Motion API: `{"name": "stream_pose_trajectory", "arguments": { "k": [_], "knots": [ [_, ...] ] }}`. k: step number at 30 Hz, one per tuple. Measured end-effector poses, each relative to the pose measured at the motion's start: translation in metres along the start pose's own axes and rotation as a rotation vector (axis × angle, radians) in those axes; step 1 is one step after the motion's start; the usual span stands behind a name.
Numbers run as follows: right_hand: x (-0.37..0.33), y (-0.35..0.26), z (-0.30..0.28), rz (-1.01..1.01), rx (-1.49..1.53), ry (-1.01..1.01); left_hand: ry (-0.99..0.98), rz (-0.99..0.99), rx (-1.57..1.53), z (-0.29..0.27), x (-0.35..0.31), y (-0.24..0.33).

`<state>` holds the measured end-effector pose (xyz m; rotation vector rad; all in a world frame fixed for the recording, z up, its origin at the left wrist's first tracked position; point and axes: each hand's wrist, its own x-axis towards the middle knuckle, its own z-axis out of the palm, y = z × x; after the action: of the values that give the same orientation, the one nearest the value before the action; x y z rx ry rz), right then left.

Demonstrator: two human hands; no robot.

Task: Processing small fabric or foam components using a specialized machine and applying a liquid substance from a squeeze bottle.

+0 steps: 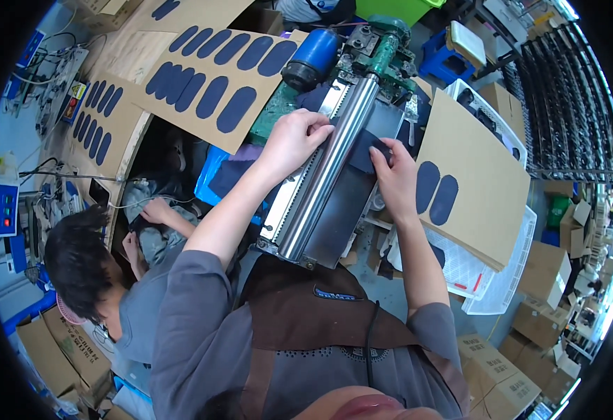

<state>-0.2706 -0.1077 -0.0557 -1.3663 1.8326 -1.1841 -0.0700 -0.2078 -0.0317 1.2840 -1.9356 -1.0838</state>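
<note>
A long shiny metal roller [331, 171] runs across a machine in front of me, with a toothed metal strip [296, 185] along its left side. Beside the roller's left edge, my left hand [292, 143] has its fingers curled together at the metal; what they pinch, if anything, is hidden. My right hand [396, 178] is closed, thumb against fingers, on the edge of a dark navy piece of sheet material [366, 149]. That piece lies over the dark plate [334, 227] right of the roller, and its left end meets the roller.
Cardboard sheets at the left [198, 82] and right [471, 168] carry dark oval pieces [444, 199]. A blue motor [312, 59] and green gear housing [385, 56] sit at the machine's far end. Another person [135, 280] works close on my left. Boxes [496, 371] stand at lower right.
</note>
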Motion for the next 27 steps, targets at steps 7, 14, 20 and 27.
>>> {"name": "stream_pose_trajectory", "arguments": {
  "k": [7,14,20,27],
  "knots": [
    [0.008,-0.035,0.002,0.079,0.0,-0.053,0.036,-0.068,0.029,-0.014,0.005,0.0],
    [-0.034,-0.041,-0.014,0.213,0.541,-0.35,0.237,0.288,0.151,-0.031,-0.036,0.041],
    [-0.062,-0.019,-0.018,0.39,1.866,-0.525,0.099,0.816,0.341,0.027,-0.091,0.085],
    [-0.092,0.04,-0.099,0.346,2.017,-0.216,-0.236,0.827,0.27,0.107,-0.146,0.106]
  ]
}}
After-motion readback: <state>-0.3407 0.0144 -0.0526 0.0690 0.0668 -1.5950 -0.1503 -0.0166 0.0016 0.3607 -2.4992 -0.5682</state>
